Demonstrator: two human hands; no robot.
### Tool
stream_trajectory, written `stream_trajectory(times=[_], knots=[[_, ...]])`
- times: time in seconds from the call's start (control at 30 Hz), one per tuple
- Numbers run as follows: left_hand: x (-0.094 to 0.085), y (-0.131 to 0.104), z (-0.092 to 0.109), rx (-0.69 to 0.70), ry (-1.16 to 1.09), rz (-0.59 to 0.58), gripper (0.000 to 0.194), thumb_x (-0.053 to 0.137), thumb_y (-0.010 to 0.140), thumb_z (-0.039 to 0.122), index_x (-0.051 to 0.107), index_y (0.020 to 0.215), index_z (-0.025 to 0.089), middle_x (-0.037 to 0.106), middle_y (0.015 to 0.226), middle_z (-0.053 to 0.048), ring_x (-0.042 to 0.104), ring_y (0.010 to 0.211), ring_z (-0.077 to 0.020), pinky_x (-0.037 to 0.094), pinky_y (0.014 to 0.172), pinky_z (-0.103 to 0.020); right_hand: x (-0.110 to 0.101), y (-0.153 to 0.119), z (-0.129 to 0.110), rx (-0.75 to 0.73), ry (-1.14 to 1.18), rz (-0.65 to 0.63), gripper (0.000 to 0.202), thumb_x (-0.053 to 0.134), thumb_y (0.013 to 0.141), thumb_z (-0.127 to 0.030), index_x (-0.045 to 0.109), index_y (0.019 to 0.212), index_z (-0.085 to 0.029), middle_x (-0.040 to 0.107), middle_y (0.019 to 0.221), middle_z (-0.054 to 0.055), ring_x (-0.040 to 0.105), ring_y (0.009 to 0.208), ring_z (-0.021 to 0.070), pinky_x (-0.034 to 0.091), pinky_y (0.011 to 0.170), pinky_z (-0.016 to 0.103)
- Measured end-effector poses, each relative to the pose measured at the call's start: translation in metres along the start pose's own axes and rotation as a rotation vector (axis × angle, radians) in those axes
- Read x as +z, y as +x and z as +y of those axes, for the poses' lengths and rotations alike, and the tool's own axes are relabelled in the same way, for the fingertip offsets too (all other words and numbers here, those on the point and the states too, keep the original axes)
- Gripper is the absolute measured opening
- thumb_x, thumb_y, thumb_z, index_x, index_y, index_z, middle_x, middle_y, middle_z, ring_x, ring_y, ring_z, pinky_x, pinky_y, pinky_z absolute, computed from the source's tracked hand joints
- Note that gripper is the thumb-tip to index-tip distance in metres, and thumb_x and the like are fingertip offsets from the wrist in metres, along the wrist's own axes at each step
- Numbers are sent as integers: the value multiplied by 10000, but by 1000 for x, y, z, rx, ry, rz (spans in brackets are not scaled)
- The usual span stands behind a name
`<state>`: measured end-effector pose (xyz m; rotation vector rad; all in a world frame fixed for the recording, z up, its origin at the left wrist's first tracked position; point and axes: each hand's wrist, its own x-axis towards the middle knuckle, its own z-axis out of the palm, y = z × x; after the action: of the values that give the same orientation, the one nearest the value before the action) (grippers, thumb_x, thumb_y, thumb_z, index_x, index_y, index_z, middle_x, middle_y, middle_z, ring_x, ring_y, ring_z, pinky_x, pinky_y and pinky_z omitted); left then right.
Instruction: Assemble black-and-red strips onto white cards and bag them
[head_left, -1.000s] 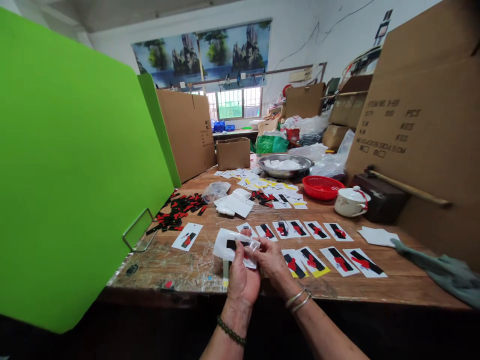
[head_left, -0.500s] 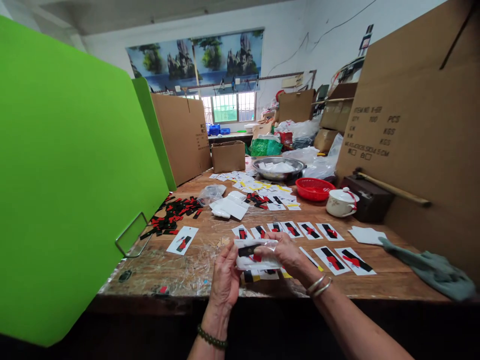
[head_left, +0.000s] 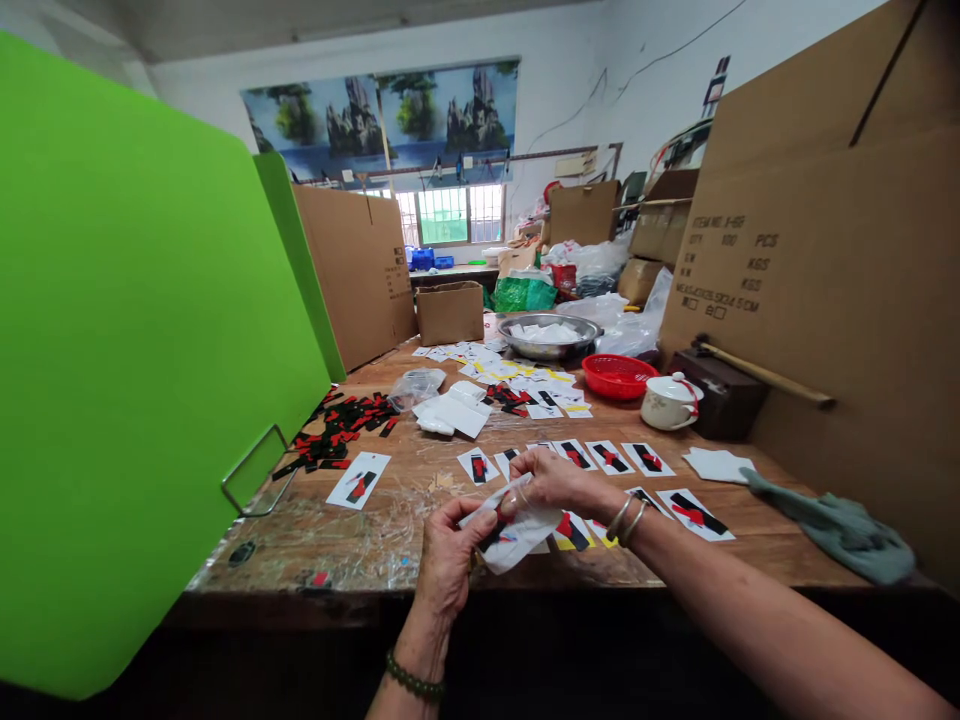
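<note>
Near the table's front edge my left hand (head_left: 450, 550) pinches the left side of a white packet (head_left: 525, 540), which has a clear sleeve and something dark and red in it. My right hand (head_left: 551, 482) grips the packet's upper edge, its fingers pressed together. The packet is tilted. Behind and beside it lie rows of white cards with black and red pieces, one (head_left: 609, 457) just beyond my right hand. Another such card (head_left: 358, 481) lies alone to the left. A heap of black and red pieces (head_left: 349, 425) is farther left.
A green panel (head_left: 150, 350) with a wire handle stands at the left. Farther back are a metal basin (head_left: 551, 350), a red basket (head_left: 619, 378) and a lidded white pot (head_left: 670, 402). A grey-green cloth (head_left: 840, 530) lies right, before a large carton (head_left: 817, 300).
The packet has turned from level to tilted, its lower end now nearer the table's edge. My right hand has shifted up to its top edge, and the view has moved slightly.
</note>
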<state>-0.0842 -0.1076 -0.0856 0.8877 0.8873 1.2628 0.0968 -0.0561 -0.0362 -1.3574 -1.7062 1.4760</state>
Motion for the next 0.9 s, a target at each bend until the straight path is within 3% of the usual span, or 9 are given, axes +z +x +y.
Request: stream_trajectory(times=[0.1,0.23,0.4,0.6,0.73,0.8,0.9], knots=[[1,-1,-2,49,11,39,298,882,548,331,711,691,133,707,656,-25,616,587,-127,490,593,-237,-3,2,-4,2,76,-153,323,837,471,-259,613,682,-159,673,601,-31,573,498,103,420,474,203],[1,-3,-3,54,118,-20,284,856,594,350,711,689,125,697,645,-31,598,585,-121,468,579,-225,-6,6,-7,32,-31,-119,372,866,420,-230,565,627,-159,614,518,-60,515,434,77,385,434,189],[0,-3,-2,65,28,124,322,878,531,359,674,630,131,666,583,-2,561,531,-103,448,531,-213,-15,12,-9,38,101,-295,401,873,449,-281,658,753,-133,705,678,2,633,574,123,494,552,228],[3,-4,-2,77,27,109,300,873,548,342,676,627,131,664,586,-5,566,539,-105,450,539,-211,-11,16,-9,34,15,-232,338,869,438,-252,620,639,-142,664,581,-32,583,502,100,459,494,203],[-1,-3,-4,75,-17,173,325,878,525,367,672,634,139,676,592,-14,579,534,-121,466,547,-232,-17,17,-13,26,56,-394,364,843,492,-280,672,781,-140,703,697,-11,624,565,117,479,523,207],[-1,-2,-3,80,0,182,316,867,545,377,683,665,150,687,611,-18,594,541,-133,474,553,-242,-19,19,-14,13,71,-401,346,830,512,-282,673,786,-139,699,697,-10,623,568,118,480,529,210],[-2,0,5,86,180,72,285,838,605,371,741,762,154,720,688,-45,633,601,-163,485,587,-252,-18,22,-14,-28,-23,-355,267,817,535,-272,657,697,-132,652,611,-25,581,531,102,450,509,201]])
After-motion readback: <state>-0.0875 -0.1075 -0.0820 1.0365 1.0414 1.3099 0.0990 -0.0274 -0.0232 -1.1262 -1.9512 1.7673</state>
